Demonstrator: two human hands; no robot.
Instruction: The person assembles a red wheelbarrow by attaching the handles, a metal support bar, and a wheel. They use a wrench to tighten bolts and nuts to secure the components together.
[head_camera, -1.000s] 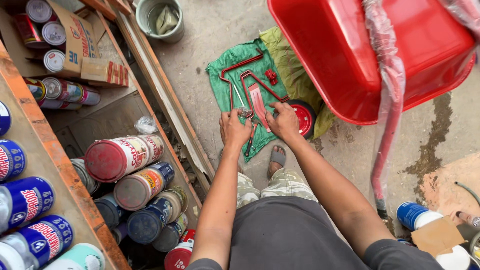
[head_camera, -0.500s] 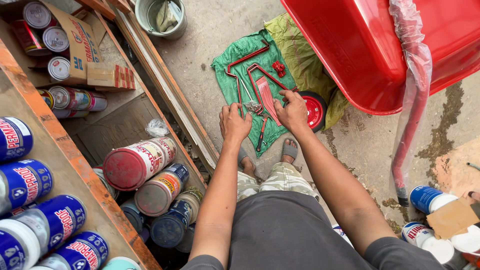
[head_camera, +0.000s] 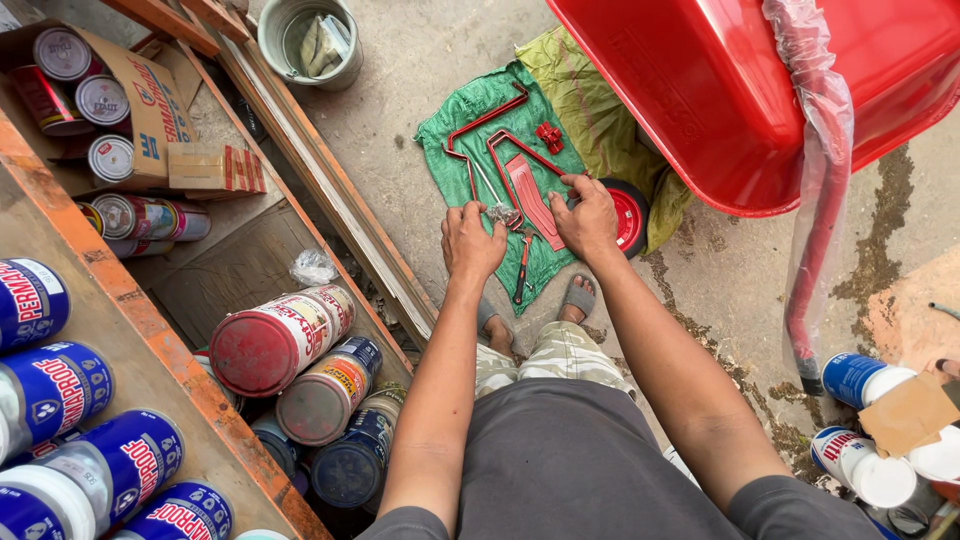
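Observation:
On the concrete floor lies a green cloth (head_camera: 480, 120) with red metal brackets (head_camera: 495, 140), a small red part (head_camera: 549, 136) and a flat red plate (head_camera: 530, 198) on it. My left hand (head_camera: 473, 240) reaches down to the cloth, fingers closed around small silver hardware (head_camera: 500, 213). My right hand (head_camera: 588, 215) rests on the red plate, touching its upper end. A pair of pliers with red handles (head_camera: 521, 270) lies just below my hands. A small red wheel with a black tyre (head_camera: 628, 215) sits to the right of my right hand.
A large red wheelbarrow tub (head_camera: 730, 90) with a plastic-wrapped handle (head_camera: 820, 190) stands at upper right. Paint cans (head_camera: 280, 340) fill wooden shelves (head_camera: 130, 320) on the left. A metal bucket (head_camera: 305, 35) stands at the top. More cans (head_camera: 860, 380) are at lower right.
The view has shifted slightly. Both hands have stayed over the green cloth, the left closing on the small hardware and the right moving onto the red plate.

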